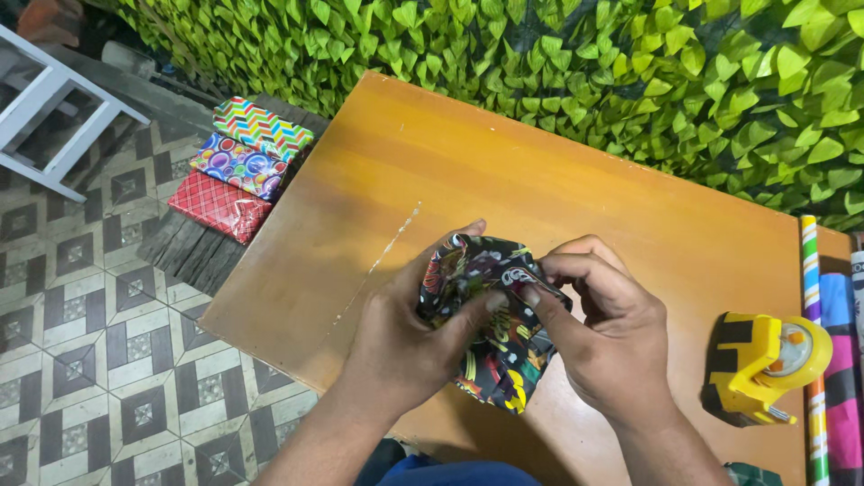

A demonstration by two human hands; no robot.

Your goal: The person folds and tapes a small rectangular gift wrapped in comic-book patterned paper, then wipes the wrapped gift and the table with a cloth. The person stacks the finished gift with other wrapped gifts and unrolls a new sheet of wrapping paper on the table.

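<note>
Both hands work at the near edge of the table (pixel 504 162), a smooth orange-brown wooden top with a pale scratch running across it. The left hand (pixel 409 337) is closed around a small parcel (pixel 495 346) wrapped in glossy dark paper with bright printed shapes, thumb pressed on its upper face; the right hand (pixel 607 337) pinches a folded flap of that paper between thumb and fingertips at the parcel's top corner. The parcel sits just above the table at 6 o'clock of the top; its paper is creased and crinkled. At 3 o'clock stands a yellow tape dispenser (pixel 760 364), hard plastic, well apart from the hands; beside it lie rolls of wrapping paper (pixel 832 360), striped and plain. At 10 o'clock, off the table on a dark slatted bench (pixel 193 247), rest three wrapped flat parcels (pixel 238 166): zigzag, circles, red check. A leafy green wall (pixel 630 63) backs the table; patterned tiles (pixel 99 360) cover the floor.
</note>
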